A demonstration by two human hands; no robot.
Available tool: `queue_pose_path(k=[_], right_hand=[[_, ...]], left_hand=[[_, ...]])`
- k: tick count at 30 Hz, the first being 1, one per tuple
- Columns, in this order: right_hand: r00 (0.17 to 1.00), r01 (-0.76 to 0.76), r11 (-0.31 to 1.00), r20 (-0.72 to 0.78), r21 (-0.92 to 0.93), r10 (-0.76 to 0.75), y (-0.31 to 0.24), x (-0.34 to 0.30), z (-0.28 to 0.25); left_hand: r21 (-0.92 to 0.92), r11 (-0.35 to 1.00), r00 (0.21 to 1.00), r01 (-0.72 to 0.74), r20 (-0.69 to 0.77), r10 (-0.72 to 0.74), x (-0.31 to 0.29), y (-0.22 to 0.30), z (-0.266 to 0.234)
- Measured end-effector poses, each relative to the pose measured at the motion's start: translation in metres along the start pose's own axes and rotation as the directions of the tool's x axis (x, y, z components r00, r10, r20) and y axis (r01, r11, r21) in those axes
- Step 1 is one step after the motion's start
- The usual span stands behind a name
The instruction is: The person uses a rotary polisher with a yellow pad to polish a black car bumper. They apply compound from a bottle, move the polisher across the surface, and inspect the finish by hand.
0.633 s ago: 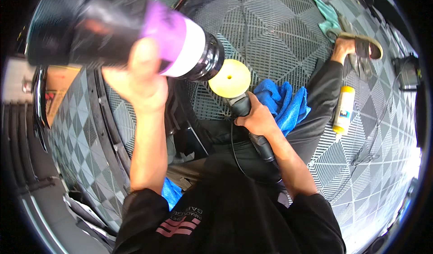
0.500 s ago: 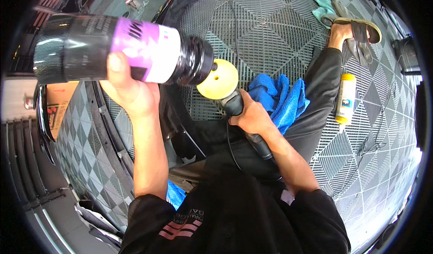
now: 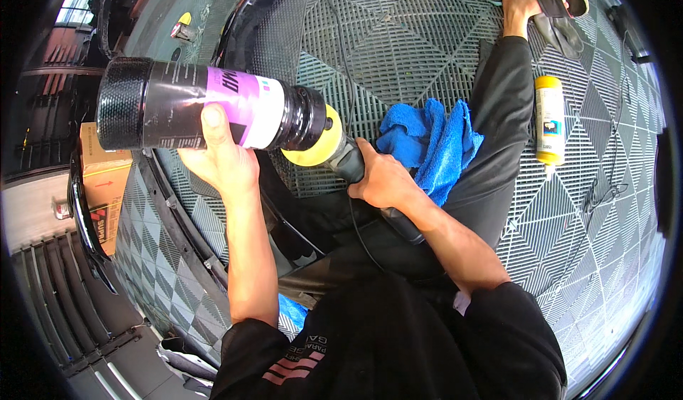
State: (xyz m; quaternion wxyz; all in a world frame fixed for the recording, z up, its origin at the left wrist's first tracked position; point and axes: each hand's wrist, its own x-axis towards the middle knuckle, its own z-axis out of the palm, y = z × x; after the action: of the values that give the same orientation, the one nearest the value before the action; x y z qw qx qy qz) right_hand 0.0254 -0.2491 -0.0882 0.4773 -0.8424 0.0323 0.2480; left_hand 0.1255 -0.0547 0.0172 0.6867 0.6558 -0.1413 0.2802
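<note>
My left hand [image 3: 226, 157] grips a large black bottle [image 3: 178, 98] with a purple and white label. The bottle lies nearly level, its nozzle end pointing right and overlapping the yellow foam pad [image 3: 311, 152] from this viewpoint; whether they touch, I cannot tell. That pad is on the head of a black hand-held polisher [image 3: 348, 164]. Fingers of my right hand [image 3: 386, 179] are wrapped round the polisher's body, which slants down toward my lap. A crumpled blue microfibre towel [image 3: 430, 144] is just beyond my right hand, against my leg.
A yellow-capped white bottle [image 3: 550, 119] lies on the grey grid floor [image 3: 562, 251] at right. The polisher's cord [image 3: 361, 233] hangs by my lap. A dark curved car panel [image 3: 245, 27] stands far left of centre, with cardboard boxes [image 3: 107, 179] at left.
The black bottle has shifted right and the pad left, so the nozzle end now covers part of the pad. My view has also shifted a little. Both hands keep their grips.
</note>
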Motion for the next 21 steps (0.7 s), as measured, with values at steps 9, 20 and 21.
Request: queue_pose_path(k=[9,20,21], right_hand=[[0.999,0.015,1.000,-0.031,0.012,-0.015,0.004,0.001,0.004],[1.000,-0.022,0.999,0.005,-0.037,0.022,-0.004,-0.002,0.000],[1.000,-0.022,0.999,0.003,-0.042,0.022,-0.004,-0.003,0.000]], left_hand=[[0.002,0.999,0.997,-0.051,0.060,0.050,-0.015,0.027,-0.023],[0.066,0.998,0.997,-0.025,-0.071,0.030,-0.006,0.033,-0.051],[0.061,0.998,0.996,-0.009,-0.090,0.014,-0.002,0.032,-0.055]])
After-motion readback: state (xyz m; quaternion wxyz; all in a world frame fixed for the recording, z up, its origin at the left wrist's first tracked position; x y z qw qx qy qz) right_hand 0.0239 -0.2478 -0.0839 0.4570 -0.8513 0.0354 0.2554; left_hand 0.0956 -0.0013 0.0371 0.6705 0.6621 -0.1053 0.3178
